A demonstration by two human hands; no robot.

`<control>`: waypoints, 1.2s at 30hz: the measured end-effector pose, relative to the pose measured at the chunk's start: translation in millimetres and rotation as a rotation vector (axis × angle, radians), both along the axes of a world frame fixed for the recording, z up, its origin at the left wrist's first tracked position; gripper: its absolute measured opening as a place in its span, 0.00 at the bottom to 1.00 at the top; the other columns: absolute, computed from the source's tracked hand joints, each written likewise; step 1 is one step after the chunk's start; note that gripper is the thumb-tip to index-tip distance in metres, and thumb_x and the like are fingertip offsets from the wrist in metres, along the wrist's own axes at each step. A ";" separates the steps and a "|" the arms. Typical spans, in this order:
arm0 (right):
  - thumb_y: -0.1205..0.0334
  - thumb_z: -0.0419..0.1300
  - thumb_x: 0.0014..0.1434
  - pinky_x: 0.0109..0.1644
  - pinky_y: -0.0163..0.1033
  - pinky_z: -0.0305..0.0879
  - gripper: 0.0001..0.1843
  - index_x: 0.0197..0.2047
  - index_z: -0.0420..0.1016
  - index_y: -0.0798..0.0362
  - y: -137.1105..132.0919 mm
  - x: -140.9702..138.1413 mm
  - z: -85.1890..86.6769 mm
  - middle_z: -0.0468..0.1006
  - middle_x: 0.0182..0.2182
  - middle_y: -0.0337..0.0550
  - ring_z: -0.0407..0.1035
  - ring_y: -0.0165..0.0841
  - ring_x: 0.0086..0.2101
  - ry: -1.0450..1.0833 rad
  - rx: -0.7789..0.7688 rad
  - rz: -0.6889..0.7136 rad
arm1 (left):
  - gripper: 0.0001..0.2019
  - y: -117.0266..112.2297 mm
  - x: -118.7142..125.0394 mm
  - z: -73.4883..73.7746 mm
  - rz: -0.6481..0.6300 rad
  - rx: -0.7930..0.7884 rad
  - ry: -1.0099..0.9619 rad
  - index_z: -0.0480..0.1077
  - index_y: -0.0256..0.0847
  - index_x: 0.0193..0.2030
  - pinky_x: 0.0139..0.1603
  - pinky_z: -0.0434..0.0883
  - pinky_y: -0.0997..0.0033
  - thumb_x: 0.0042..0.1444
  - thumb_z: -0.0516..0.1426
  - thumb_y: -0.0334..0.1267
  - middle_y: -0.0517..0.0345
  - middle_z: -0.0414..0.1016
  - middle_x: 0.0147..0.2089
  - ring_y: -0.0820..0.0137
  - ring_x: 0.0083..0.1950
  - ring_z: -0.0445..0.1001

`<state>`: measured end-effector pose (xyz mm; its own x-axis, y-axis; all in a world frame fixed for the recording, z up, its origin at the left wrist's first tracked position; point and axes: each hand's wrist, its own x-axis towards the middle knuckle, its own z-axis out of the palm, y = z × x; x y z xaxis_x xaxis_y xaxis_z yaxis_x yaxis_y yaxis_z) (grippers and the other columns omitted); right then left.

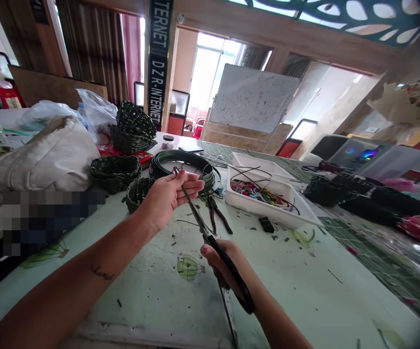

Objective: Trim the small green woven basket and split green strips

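Observation:
My right hand (226, 259) grips a pair of scissors (237, 281) with black handles, its blades pointing up and away towards my left hand. Between the thumb and fingers of my left hand (171, 194) is a thin dark green strip (225, 305). It runs back along the blades, passes under my right hand and hangs towards the near table edge. Whether the blades touch the strip I cannot tell. Just beyond my left hand lies a coil of dark green strip (162, 157). Pliers (214, 213) with dark handles rest on the table behind the scissors.
Woven dark green baskets (117, 169) stand at the left, beside a pale cloth bag (42, 160). A white tray (264, 213) of colourful small items sits right of the pliers, near a small black block (266, 224). Dark woven pieces (362, 194) lie at the right. Scraps dot the table (286, 286).

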<state>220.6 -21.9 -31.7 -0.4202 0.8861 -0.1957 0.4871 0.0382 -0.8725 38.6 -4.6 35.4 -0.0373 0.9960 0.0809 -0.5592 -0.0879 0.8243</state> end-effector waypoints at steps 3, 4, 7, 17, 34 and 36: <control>0.26 0.55 0.47 0.15 0.30 0.49 0.34 0.20 0.55 0.51 9.1 -5.0 -0.6 0.55 0.11 0.31 0.55 0.25 0.13 0.059 0.029 0.053 | 0.10 0.7 -5.1 3.3 0.027 0.015 0.056 0.74 0.35 0.36 0.54 0.68 0.65 0.61 0.55 0.39 0.50 0.81 0.39 0.64 0.48 0.77; 0.25 0.54 0.47 0.16 0.31 0.49 0.34 0.20 0.54 0.51 9.8 -5.5 -1.9 0.55 0.12 0.32 0.55 0.25 0.13 0.079 0.051 0.063 | 0.10 0.9 -5.6 3.5 0.037 0.006 0.073 0.75 0.36 0.36 0.54 0.68 0.65 0.61 0.55 0.39 0.50 0.81 0.39 0.64 0.47 0.77; 0.25 0.54 0.46 0.18 0.32 0.47 0.35 0.20 0.54 0.51 6.0 -2.0 -5.9 0.55 0.14 0.33 0.52 0.24 0.16 0.117 0.138 0.048 | 0.11 0.6 -3.6 1.8 -0.006 -0.022 0.104 0.75 0.36 0.39 0.53 0.68 0.64 0.61 0.55 0.41 0.50 0.81 0.41 0.63 0.48 0.77; 0.26 0.56 0.47 0.22 0.33 0.47 0.34 0.22 0.56 0.52 -1.5 12.3 -9.9 0.53 0.17 0.33 0.53 0.26 0.19 0.120 0.147 0.072 | 0.10 -8.0 6.6 5.9 -0.147 -0.037 0.098 0.74 0.36 0.39 0.48 0.73 0.63 0.60 0.56 0.41 0.47 0.80 0.43 0.63 0.43 0.79; 0.28 0.58 0.44 0.19 0.32 0.45 0.33 0.19 0.55 0.51 -8.0 3.0 -14.7 0.51 0.15 0.32 0.49 0.25 0.17 0.111 0.172 -0.071 | 0.10 -9.3 10.2 5.3 -0.097 -0.053 0.078 0.75 0.35 0.38 0.45 0.74 0.64 0.61 0.55 0.39 0.46 0.80 0.43 0.62 0.44 0.79; 0.29 0.58 0.45 0.18 0.32 0.44 0.33 0.19 0.54 0.51 -7.7 2.2 -16.2 0.50 0.15 0.31 0.49 0.24 0.17 0.106 0.175 -0.082 | 0.10 -9.1 10.1 4.9 -0.095 -0.056 0.084 0.75 0.35 0.38 0.46 0.73 0.64 0.61 0.55 0.39 0.46 0.80 0.43 0.62 0.44 0.79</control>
